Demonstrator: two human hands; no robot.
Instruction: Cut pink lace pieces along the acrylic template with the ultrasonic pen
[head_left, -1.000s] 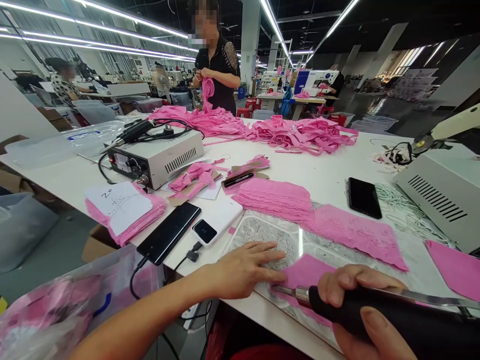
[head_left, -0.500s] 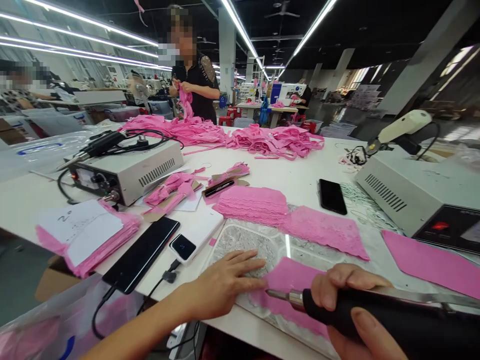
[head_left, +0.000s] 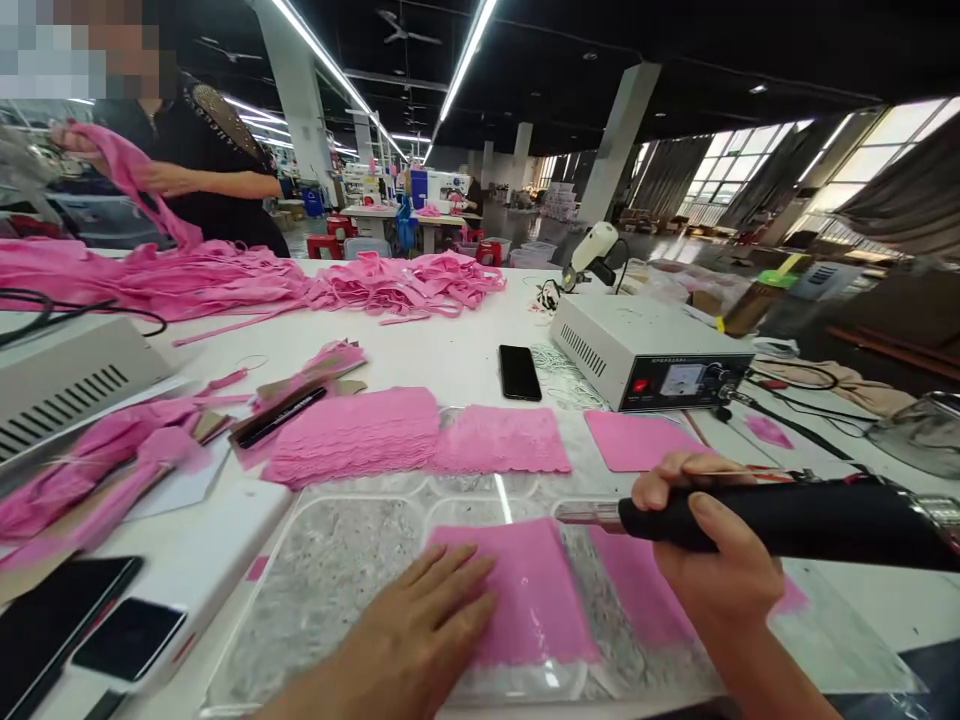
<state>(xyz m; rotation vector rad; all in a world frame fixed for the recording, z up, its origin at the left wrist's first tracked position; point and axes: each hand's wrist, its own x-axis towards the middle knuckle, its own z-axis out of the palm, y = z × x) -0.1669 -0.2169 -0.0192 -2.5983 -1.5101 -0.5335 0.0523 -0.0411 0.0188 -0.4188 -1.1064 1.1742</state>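
While the left hand rests lightly spread on a pink piece near the front edge of the surface, the right hand grips a tool, its tip by that piece's far right corner (seemingly mid-job; the stack beyond may be done or waiting).

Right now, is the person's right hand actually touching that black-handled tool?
Touching. The head view shows the right hand wrapped around the black-handled tool, its fingers over the top and the thumb against the near side.
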